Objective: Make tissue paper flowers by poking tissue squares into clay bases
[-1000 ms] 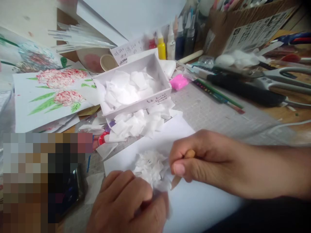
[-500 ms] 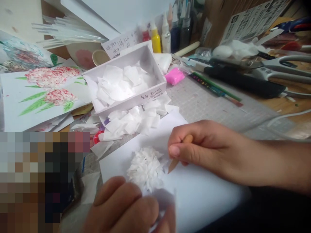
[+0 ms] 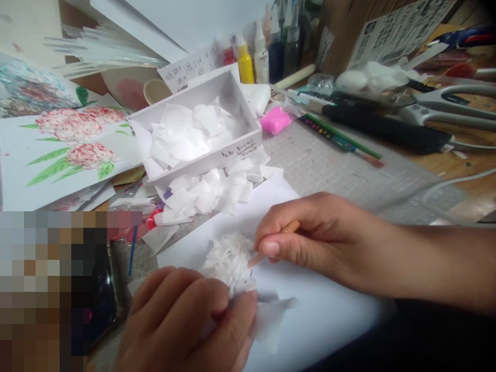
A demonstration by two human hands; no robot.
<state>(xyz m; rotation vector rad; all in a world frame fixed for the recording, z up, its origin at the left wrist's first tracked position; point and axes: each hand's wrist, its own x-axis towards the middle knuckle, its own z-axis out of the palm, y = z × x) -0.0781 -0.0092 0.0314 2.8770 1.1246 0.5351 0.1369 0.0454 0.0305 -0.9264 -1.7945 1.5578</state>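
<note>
My right hand (image 3: 310, 235) is closed around a short wooden stick (image 3: 290, 227); its pointed tip touches the right side of a fluffy white tissue flower (image 3: 228, 258). That flower sits on a white paper sheet (image 3: 318, 305) in front of me. My left hand (image 3: 186, 320) is low at the front, fingers pinched on a small piece of white tissue (image 3: 271, 318) just below the flower. A white box (image 3: 236, 155) full of cut tissue squares stands behind, with more tissue squares (image 3: 209, 194) heaped against its front.
Flower paintings (image 3: 73, 142) lie at the left. Paint bottles (image 3: 263, 51) stand at the back. A pink lump (image 3: 276, 120), brushes (image 3: 341, 139), a black-handled tool (image 3: 387, 132) and scissors (image 3: 453, 106) lie on the grey cutting mat (image 3: 349, 175) at the right. A blurred patch covers the lower left.
The stick's tip has moved left onto the flower. My left hand has drawn the tissue piece out to the right below the flower. The view has shifted slightly.
</note>
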